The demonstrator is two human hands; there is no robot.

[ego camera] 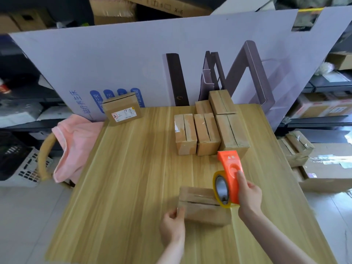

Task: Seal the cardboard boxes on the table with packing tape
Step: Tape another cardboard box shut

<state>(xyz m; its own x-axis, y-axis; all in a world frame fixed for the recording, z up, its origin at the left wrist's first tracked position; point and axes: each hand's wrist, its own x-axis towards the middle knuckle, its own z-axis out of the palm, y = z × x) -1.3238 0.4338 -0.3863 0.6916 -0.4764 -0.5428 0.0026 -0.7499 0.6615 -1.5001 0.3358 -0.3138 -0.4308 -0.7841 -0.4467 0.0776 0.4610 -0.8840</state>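
A small cardboard box [200, 204] lies near the front of the wooden table [123, 178], its top flaps showing a dark seam. My left hand [172, 225] holds the box's left end, thumb on top. My right hand [248, 197] grips an orange tape dispenser [230, 174] with a yellowish tape roll [221, 189], held at the box's right end. A strip of tape runs from the roll down the box's right side. Several more cardboard boxes [207, 134] stand grouped at the table's back right. A labelled box [122, 108] sits at the back left.
A large grey printed carton panel [133, 60] stands upright behind the table. A pink cloth [76, 145] hangs over a chair at the left edge. More boxes [297, 147] sit on the floor to the right, a white crate [28, 168] on the left.
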